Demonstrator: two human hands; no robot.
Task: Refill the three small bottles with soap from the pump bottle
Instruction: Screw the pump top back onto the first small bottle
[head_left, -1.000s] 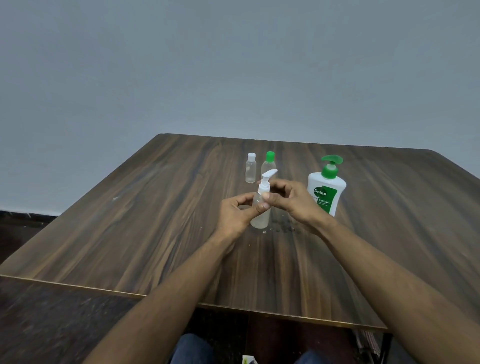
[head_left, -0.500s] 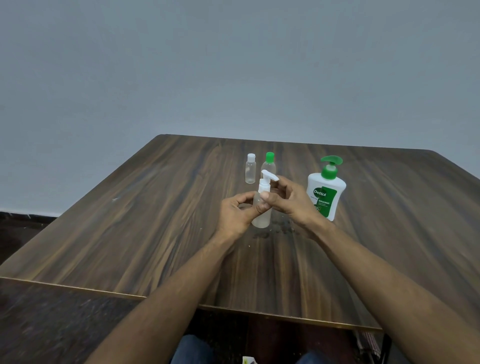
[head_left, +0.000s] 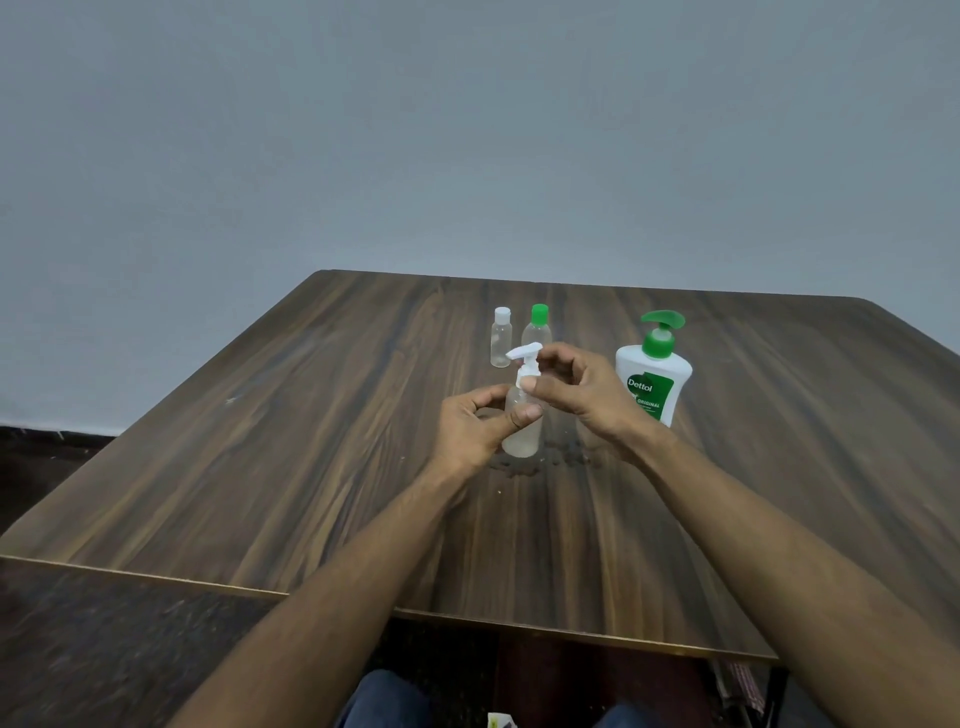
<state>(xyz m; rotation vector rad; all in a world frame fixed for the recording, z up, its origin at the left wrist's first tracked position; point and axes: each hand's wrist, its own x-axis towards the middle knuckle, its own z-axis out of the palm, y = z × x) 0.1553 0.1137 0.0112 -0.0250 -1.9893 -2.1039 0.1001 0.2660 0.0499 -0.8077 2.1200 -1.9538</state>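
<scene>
Hands meet at the small spray bottle, upright mid-counter, just left of the big pump bottle. Left hand wraps its body, thumb across the front. Right hand pinches the white pump collar, fingers curled. Looks like the top is being twisted; on or off, can't tell. Keep the body planted, turn only the collar, stay vertical. White-cap bottle and green-cap bottle stand behind, capped.
</scene>
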